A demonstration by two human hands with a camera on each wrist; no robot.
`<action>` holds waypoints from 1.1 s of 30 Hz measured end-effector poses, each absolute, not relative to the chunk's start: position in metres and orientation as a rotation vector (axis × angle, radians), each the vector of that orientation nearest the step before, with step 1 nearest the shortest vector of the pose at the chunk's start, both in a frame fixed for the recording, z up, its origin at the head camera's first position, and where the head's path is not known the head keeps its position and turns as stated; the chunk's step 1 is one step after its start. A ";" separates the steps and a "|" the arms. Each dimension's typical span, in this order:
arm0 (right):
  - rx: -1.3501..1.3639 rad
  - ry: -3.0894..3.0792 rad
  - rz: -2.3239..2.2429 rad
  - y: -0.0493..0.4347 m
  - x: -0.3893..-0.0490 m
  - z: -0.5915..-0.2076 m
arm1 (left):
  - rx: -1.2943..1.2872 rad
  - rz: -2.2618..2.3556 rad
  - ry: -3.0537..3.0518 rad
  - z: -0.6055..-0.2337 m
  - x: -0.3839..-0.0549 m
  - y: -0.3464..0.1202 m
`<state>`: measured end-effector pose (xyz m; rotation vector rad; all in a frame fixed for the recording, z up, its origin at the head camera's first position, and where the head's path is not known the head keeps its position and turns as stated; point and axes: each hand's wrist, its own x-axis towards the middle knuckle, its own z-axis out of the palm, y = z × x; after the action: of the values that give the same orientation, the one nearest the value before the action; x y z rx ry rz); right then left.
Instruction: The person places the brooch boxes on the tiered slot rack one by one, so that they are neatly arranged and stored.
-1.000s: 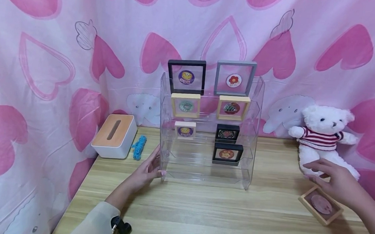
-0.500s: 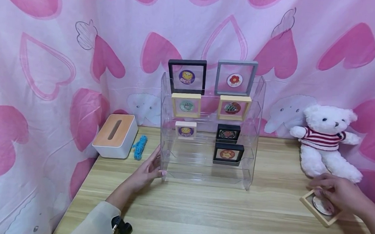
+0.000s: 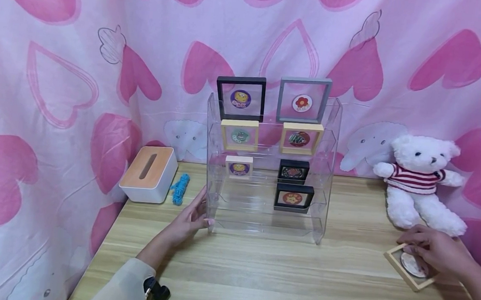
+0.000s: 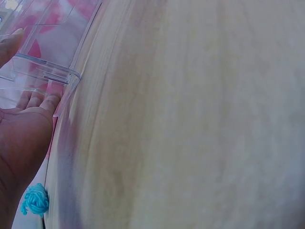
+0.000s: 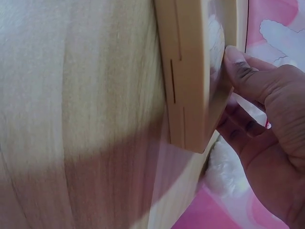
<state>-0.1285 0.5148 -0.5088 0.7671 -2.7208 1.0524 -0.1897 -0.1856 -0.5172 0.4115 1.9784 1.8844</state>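
A clear acrylic tiered display rack (image 3: 239, 218) stands on the table with several small picture frames on its steps. My left hand (image 3: 187, 220) grips the rack's lower left side, thumb at the front edge and fingers along the outer side. In the left wrist view those fingers (image 4: 35, 98) show beside the clear plastic. At the far right, a light wooden picture frame (image 3: 401, 268) with a round badge inside lies on the table, slightly tilted. My right hand (image 3: 438, 250) pinches its far edge, thumb on top; the right wrist view shows the thumb (image 5: 245, 74) inside the rim.
A white plush bear (image 3: 413, 182) in a striped shirt sits just behind my right hand. Left of the rack are a tissue box (image 3: 149, 176) with a wooden lid and a bundle of blue cord (image 3: 180, 189). A pink heart-patterned curtain (image 3: 170, 12) hangs behind the table.
My right hand has come down from above the wooden frame onto its far edge and taken hold, and the frame has tilted a little. My left hand stays on the rack.
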 end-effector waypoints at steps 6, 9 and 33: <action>0.738 -2.643 0.800 0.518 -0.126 -0.510 | 0.423 1.878 1.982 -0.517 -0.189 -0.184; 0.729 -2.615 0.736 0.521 -0.124 -0.508 | 0.420 1.877 1.978 -0.518 -0.189 -0.184; 0.630 -2.538 0.773 0.483 -0.123 -0.448 | 0.399 1.861 2.007 -0.517 -0.190 -0.185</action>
<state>-0.1232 0.4829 -0.4483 0.6295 -2.5379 0.7732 -0.1899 -0.1851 -0.5168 0.3989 2.0065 1.8605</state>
